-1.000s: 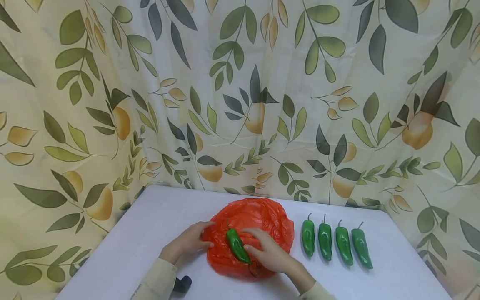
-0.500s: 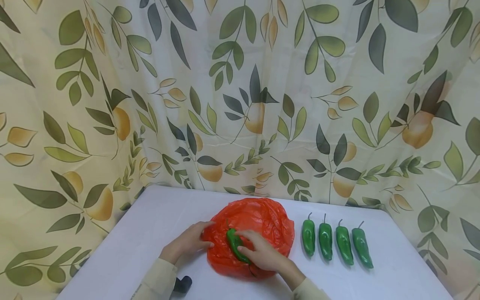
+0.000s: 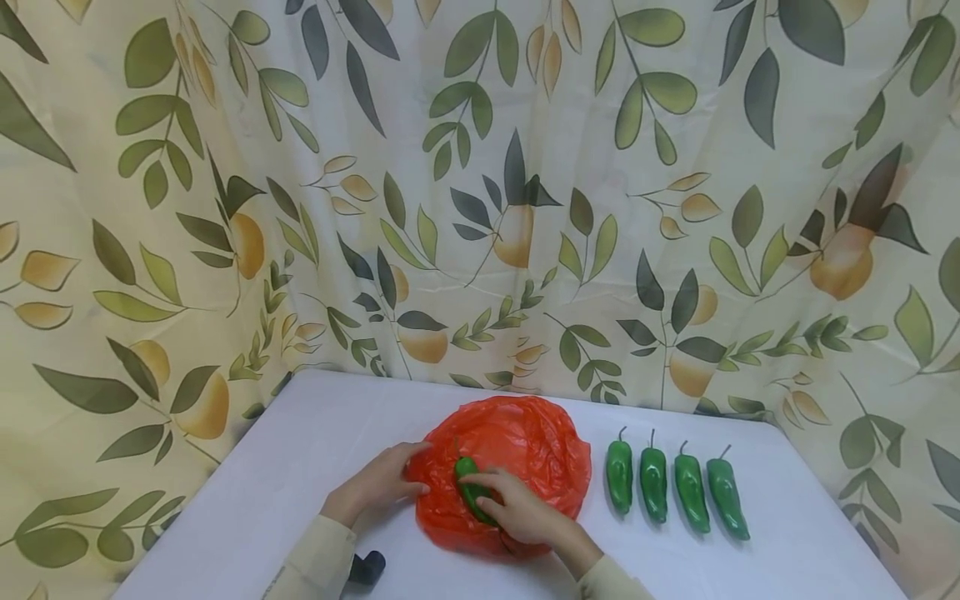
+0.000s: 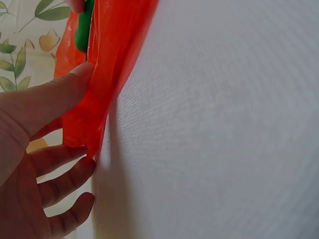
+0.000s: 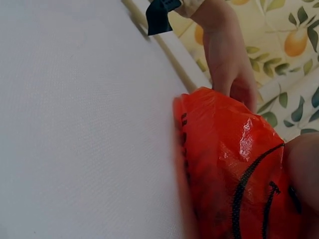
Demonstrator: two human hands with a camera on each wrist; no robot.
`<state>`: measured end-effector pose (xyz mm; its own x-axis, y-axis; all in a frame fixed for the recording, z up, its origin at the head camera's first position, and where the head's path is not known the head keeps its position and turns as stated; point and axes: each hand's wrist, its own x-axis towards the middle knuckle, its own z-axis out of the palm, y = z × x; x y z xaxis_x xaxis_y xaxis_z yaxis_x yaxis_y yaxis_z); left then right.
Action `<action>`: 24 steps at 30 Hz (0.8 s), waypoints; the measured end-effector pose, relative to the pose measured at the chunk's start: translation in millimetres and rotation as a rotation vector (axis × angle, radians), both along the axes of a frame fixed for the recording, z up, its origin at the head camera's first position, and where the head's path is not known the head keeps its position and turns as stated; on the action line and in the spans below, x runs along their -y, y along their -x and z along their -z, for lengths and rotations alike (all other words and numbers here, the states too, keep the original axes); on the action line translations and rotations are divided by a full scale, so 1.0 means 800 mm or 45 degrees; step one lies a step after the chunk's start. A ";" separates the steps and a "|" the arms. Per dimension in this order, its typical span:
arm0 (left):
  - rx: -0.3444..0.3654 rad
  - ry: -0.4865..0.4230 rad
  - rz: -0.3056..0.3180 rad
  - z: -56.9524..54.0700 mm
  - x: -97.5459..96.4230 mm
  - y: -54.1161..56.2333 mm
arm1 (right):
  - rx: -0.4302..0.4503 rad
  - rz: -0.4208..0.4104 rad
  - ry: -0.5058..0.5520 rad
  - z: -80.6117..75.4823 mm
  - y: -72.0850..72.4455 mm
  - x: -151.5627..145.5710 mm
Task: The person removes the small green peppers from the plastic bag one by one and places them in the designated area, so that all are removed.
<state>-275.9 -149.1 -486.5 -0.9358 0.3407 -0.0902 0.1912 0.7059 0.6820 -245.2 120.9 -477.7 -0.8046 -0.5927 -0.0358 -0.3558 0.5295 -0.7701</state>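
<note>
A crumpled red plastic bag [image 3: 536, 433] lies on the white table, with one green pepper [image 3: 465, 468] on top of it. Across that pepper reaches my right hand [image 3: 528, 512], its thumb and fingers gripping the sides; the lower end is partly covered. At the bag's left edge my left hand [image 3: 375, 482] holds the plastic. In the left wrist view the thumb [image 4: 60, 94] lies on the bag's near side, and the index finger is partly hidden behind it. The right wrist view catches only a blurred part of the right hand [image 5: 305, 162] beside the bag.
Several green peppers [image 3: 692, 496] lie in a row to the right of the bag, stems pointing away. A black object [image 3: 367, 568] shows beside the left sleeve. Behind the table [image 3: 330, 417] hangs a curtain [image 3: 600, 275] printed with leaves and fruit.
My right hand has slid a little left, its fingers now over the pepper on the bag. The left hand keeps its place at the bag's edge. The head view has shifted slightly.
</note>
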 end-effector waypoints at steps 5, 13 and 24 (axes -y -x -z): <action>0.003 0.003 0.008 0.000 -0.001 0.001 | -0.031 -0.041 -0.050 0.003 0.000 0.002; 0.007 0.008 -0.002 0.001 0.001 0.001 | -0.055 -0.013 -0.042 0.002 -0.004 0.002; 0.002 -0.008 -0.006 -0.002 0.001 -0.002 | -0.081 0.034 0.040 0.004 -0.006 -0.010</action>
<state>-273.9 -149.6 -484.5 -0.9373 0.3367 -0.0896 0.1867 0.7025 0.6868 -240.4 128.5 -480.5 -0.8201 -0.5712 0.0344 -0.3907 0.5151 -0.7629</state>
